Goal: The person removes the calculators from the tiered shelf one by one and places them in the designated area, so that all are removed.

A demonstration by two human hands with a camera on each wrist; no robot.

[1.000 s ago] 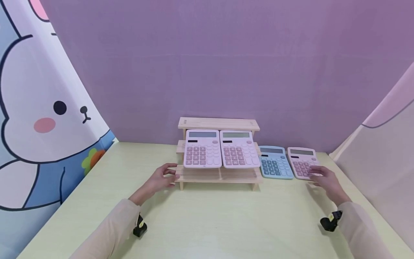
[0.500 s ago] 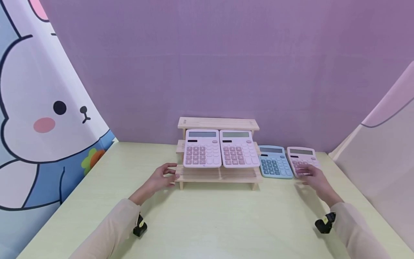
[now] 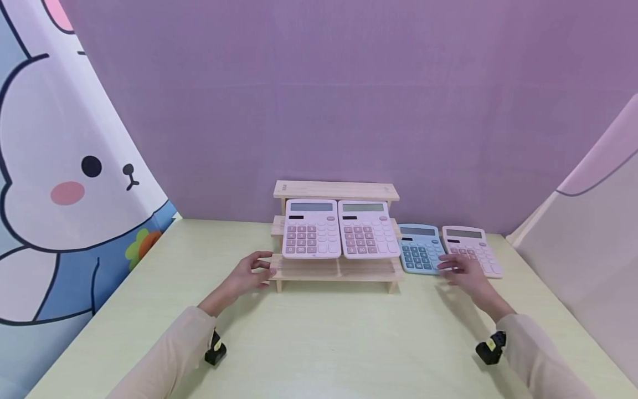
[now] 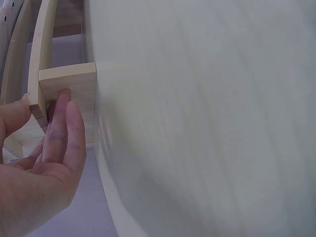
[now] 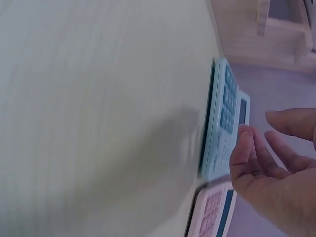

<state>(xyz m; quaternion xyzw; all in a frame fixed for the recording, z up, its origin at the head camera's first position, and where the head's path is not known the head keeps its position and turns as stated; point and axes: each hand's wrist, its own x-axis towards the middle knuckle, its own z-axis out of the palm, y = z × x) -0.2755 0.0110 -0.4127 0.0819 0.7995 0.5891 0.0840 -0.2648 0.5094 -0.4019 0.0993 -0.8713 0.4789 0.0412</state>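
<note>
My left hand [image 3: 247, 272] holds the left end of the lowest step of a three-tier wooden stand [image 3: 336, 270]. In the left wrist view, the thumb lies on the board's edge and the fingers reach beneath it, against the stand's leg [image 4: 74, 79]. My right hand [image 3: 466, 272] hovers with relaxed, slightly bent fingers over the right side of a blue calculator [image 3: 421, 252], holding nothing. It partly covers a pink calculator [image 3: 485, 257] lying just right of the blue one. Two more pink calculators, a left one [image 3: 311, 230] and a right one [image 3: 369, 230], lean side by side on the stand.
A pale wood-grain table [image 3: 339, 338] carries everything. Behind the stand rises a purple cloth backdrop [image 3: 329, 100]. A cartoon-printed cloth [image 3: 50, 138] borders the left side, and a pale cloth [image 3: 593, 249] borders the right. The stand's top step [image 3: 336, 190] bears nothing.
My right hand has moved left, from over the pink calculator at the far right to the blue calculator's right edge. The left hand, the stand and the calculators have stayed in place.
</note>
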